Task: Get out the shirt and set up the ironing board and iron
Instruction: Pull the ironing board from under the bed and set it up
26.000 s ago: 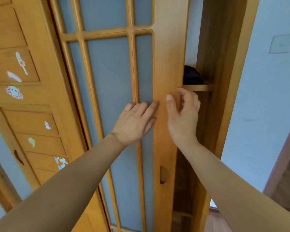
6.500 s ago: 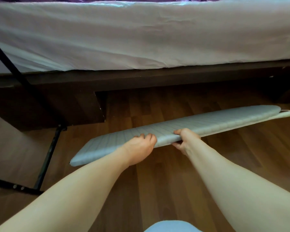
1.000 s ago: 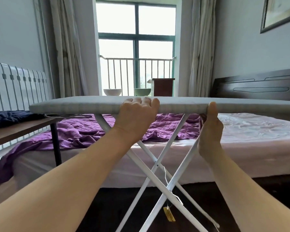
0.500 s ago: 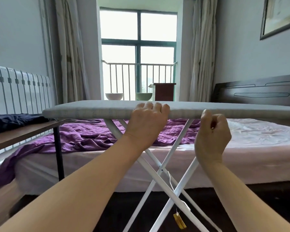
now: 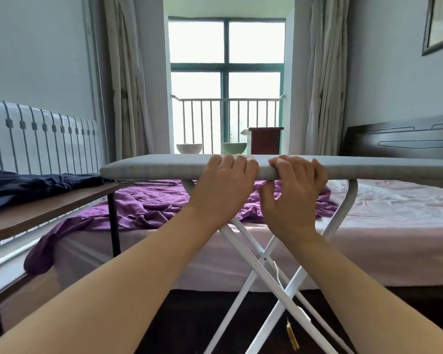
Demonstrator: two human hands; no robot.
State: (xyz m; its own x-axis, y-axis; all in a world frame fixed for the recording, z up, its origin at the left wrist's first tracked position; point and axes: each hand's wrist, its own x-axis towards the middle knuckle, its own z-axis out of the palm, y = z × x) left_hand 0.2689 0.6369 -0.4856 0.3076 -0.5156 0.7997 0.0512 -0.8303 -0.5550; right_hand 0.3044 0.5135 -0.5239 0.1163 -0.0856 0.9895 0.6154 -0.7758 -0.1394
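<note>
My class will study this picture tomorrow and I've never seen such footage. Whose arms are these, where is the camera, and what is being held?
The camera sits on a person's head, looking forward and down, so the arms are the wearer's own. The left hand and right hand both grip the near edge of a grey ironing board, which stands on crossed white legs before a bed. A dark garment lies on a side table to the left. No iron is visible.

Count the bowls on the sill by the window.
2. A white bowl sits left, a green bowl right of it, both behind the ironing board, which hides their bases; more may be hidden.
</note>
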